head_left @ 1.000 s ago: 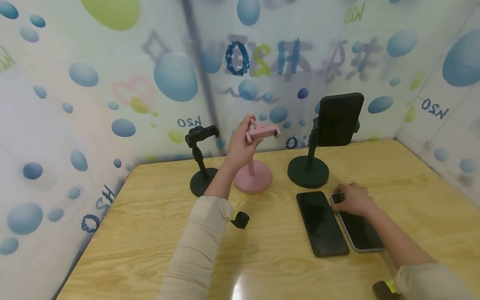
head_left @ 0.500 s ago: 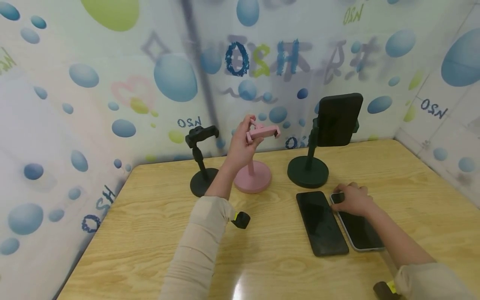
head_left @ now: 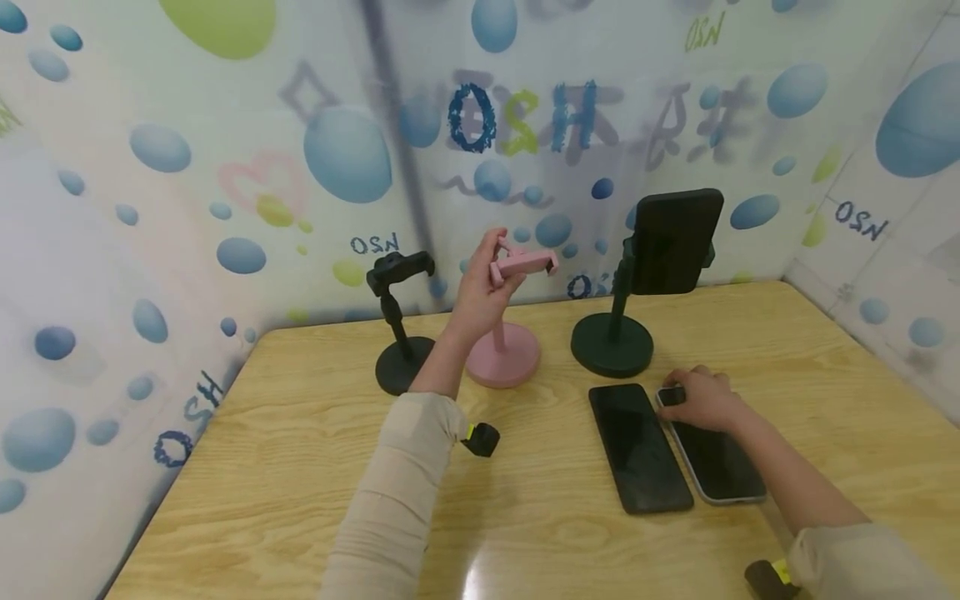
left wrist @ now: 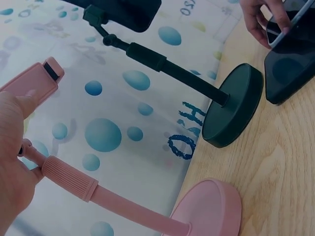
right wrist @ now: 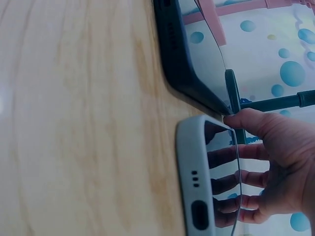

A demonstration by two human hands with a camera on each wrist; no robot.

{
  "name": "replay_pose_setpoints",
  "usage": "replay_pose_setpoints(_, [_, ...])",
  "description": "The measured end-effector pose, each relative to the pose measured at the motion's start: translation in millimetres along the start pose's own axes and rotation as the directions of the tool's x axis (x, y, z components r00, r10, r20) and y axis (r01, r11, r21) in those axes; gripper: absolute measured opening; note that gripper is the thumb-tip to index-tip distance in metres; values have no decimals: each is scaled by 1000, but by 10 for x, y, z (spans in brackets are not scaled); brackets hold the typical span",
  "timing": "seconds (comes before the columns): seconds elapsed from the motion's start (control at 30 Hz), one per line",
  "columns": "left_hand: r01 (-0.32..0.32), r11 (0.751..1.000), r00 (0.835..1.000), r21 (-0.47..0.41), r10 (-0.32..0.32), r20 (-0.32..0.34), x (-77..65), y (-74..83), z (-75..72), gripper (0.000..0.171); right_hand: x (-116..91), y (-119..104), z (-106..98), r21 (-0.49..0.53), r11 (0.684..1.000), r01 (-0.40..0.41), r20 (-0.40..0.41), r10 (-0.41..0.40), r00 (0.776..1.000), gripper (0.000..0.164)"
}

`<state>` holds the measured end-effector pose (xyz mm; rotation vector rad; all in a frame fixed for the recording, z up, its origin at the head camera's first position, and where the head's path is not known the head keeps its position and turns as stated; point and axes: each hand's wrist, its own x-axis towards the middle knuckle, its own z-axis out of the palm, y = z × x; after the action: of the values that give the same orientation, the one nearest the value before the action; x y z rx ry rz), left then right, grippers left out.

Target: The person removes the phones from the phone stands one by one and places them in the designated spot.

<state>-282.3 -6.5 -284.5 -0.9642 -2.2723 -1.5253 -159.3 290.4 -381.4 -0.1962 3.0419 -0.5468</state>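
Observation:
My left hand (head_left: pixel 476 304) grips the top of a pink phone stand (head_left: pixel 504 358), close behind its clamp. In the left wrist view the thumb lies on the clamp's pink face (left wrist: pixel 37 83), which has no phone in it. My right hand (head_left: pixel 703 402) holds the far end of a silver-edged phone (head_left: pixel 723 467) lying screen up on the table. Its thumb is at the left edge, and the other fingers reach over the far end. Beside it on the left lies a black phone (head_left: pixel 641 454), also screen up.
A dark green stand (head_left: pixel 611 346) behind the phones carries a black phone (head_left: pixel 675 242) upright. Left of the pink stand is a black stand (head_left: pixel 401 367) with a bare clamp. The wood table (head_left: pixel 300 467) ends at a patterned wall (head_left: pixel 262 100).
The view has shifted very slightly, moving the scene a little to the left. Both hands keep the same hold, and the stands and phones stay in place.

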Motion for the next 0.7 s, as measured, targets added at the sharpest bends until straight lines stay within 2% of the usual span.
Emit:
replay_pose_setpoints(0.13, [-6,1000,1000,-26,7,28,-18,-42,-24,62,14,-12,-5,12,1000,14,4,-14,1000,40])
replay_pose_setpoints(0.3, [44,999,997,-29,-42,66,-89,-97,-63,73,23,-25,-47,15,999,28,20,-29,999,37])
replay_pose_setpoints(0.4, [73,997,996,17,-74,54,-143,-116,-61,77,27,-31,-79,10,999,35,43,-36,998,37])
replay_pose_setpoints(0.47, [120,991,993,67,-121,10,-183,-117,-41,79,34,-24,-95,12,999,42,54,-43,998,37])
replay_pose_setpoints(0.57, [233,966,970,110,-223,-96,-241,-108,30,80,42,-8,-115,46,998,48,38,-50,998,35])
replay_pose_setpoints(0.7, [383,909,907,166,-336,-255,-301,-98,169,71,45,-17,-158,133,990,38,-52,-32,998,34])
